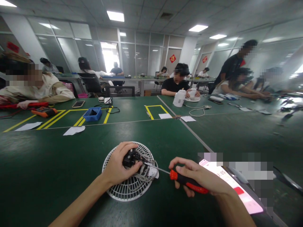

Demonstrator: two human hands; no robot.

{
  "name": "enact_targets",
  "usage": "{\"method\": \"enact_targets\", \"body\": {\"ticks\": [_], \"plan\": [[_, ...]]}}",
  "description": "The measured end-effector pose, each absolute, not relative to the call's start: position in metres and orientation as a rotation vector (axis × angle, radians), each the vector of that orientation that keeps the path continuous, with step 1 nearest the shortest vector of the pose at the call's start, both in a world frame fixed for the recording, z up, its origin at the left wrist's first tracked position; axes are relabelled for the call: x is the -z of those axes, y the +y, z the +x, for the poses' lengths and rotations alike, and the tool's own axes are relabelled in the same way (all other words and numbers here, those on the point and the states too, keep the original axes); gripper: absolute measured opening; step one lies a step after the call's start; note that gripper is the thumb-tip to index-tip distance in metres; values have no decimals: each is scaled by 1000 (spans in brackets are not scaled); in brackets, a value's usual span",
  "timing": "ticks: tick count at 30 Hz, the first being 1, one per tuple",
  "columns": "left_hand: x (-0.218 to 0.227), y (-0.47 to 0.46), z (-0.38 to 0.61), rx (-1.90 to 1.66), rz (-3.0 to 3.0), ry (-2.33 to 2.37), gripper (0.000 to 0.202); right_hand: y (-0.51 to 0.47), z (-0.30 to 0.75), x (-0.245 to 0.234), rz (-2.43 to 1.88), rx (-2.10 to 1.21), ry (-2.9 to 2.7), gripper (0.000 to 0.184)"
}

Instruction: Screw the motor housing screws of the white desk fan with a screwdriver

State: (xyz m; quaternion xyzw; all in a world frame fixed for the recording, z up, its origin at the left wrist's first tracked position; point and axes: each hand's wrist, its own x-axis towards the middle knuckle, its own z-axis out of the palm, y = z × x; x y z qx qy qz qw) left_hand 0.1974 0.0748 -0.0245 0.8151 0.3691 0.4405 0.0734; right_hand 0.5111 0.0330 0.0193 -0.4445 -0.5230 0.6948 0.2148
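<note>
A round white fan grille (125, 192) lies on the green table in front of me. On top of it sits a black fan motor part (129, 158), and my left hand (117, 164) is closed around it. In my right hand (193, 175) is a red and black screwdriver (189, 183), gripped by its handle. The metal shaft points left, and its tip reaches the black part near my left fingertips. Exactly where the tip sits is hidden. A light-coloured cord (139, 181) lies coiled over the grille beside my left hand.
To the right lies a phone with a lit screen (246, 195). A blue bin (92, 114), an orange meter (44, 112) and paper slips (74, 130) are farther across. Opposite, a person (177, 80) handles white fan parts (180, 98). Other people sit along both sides.
</note>
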Motion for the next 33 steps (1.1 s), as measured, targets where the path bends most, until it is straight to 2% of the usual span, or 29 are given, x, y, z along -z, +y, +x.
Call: {"method": "enact_targets", "body": {"ticks": [5, 13, 20, 25, 33], "plan": [[23, 74, 197, -1318, 2461, 1086, 52, 35, 513, -16, -1216, -1866, -1473, 57], [24, 73, 196, -1320, 2446, 1100, 54, 39, 517, -11, -1256, -1876, -1423, 47], [22, 73, 199, -1344, 2461, 1109, 52, 40, 515, -14, -1267, -1816, -1474, 49], [22, 73, 199, -1344, 2467, 1108, 51, 39, 518, -17, -1158, -1807, -1501, 59], [22, 73, 197, -1337, 2473, 1103, 52, 38, 520, -17, -1261, -1850, -1409, 52]]}}
